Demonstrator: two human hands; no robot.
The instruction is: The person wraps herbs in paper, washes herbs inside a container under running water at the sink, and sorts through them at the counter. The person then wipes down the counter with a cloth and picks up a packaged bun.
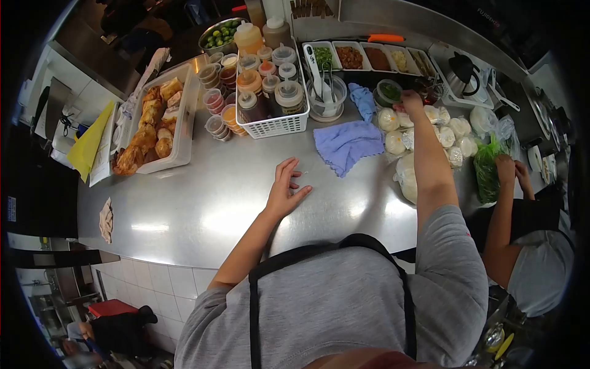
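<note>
My left hand (287, 189) rests on the steel counter (246, 209) with its fingers apart and nothing in it. My right hand (413, 103) reaches forward over the wrapped white buns, beside a round tub of green stuff (388, 92); its fingers are bent and mostly hidden, so what they hold cannot be made out. Below and around that hand lie several wrapped white bundles (458, 127). A purple cloth (348, 146) is spread between my two hands, with a blue cloth (362, 101) behind it. A white basket (276, 126) of sauce bottles stands beyond my left hand.
At the left is a plastic bin (184, 147) of browned food. Sauce cups (213, 101) stand beside the basket. Trays of toppings (350, 56) line the back. At the right, a co-worker's hands (505, 169) touch a bag of greens (487, 172). A kettle (461, 74) stands behind.
</note>
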